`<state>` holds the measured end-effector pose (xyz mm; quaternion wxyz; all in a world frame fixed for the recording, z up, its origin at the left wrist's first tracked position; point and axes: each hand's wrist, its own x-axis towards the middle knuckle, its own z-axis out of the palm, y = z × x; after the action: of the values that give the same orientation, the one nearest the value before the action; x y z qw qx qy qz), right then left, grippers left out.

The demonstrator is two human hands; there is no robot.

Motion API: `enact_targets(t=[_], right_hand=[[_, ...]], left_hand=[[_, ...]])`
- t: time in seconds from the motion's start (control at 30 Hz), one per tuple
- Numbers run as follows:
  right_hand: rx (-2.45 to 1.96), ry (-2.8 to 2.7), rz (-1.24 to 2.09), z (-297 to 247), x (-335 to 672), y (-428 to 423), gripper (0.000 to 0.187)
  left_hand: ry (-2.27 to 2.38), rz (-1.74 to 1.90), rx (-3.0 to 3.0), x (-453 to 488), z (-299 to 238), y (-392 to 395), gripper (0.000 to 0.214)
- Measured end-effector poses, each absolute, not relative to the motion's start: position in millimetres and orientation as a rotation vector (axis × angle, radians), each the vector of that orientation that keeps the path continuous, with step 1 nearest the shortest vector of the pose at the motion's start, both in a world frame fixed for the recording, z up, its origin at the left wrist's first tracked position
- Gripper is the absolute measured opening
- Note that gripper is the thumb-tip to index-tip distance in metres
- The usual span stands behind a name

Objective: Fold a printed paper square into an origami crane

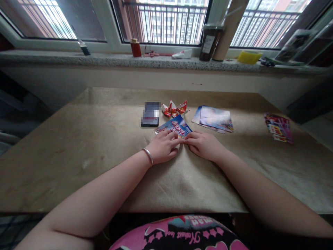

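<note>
A blue printed leaflet (177, 124) with large red-and-white lettering lies turned at an angle on the table, under my fingertips. My left hand (164, 146), with a silver bangle at the wrist, rests over its near left part, fingers curved and pressing down. At the near right corner, my right hand (203, 144) has its fingers drawn together on the edge of the leaflet. The fingertips of both hands meet there, and they cover the near edge. Just beyond the leaflet sits a red-and-white folded paper shape (174, 109) with pointed tips.
A dark phone-like object (151, 116), blurred out, lies left of the folded shape. Several glossy sheets (215, 119) are stacked to the right, and pink-red leaflets (279, 128) lie farther right. The windowsill (104, 59) behind holds a red container (135, 48) and a yellow item (249, 57).
</note>
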<state>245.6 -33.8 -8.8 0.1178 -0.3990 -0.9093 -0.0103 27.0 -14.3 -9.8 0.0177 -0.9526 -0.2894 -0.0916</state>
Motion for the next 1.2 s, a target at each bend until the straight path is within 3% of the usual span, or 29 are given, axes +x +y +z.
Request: enact_targets(t=[1.2], right_hand=[[-1.214,-2.675,-0.144,-9,241,-35,0.027]], left_hand=[[-0.786,-0.265,-3.002,5,8,0,0.024]])
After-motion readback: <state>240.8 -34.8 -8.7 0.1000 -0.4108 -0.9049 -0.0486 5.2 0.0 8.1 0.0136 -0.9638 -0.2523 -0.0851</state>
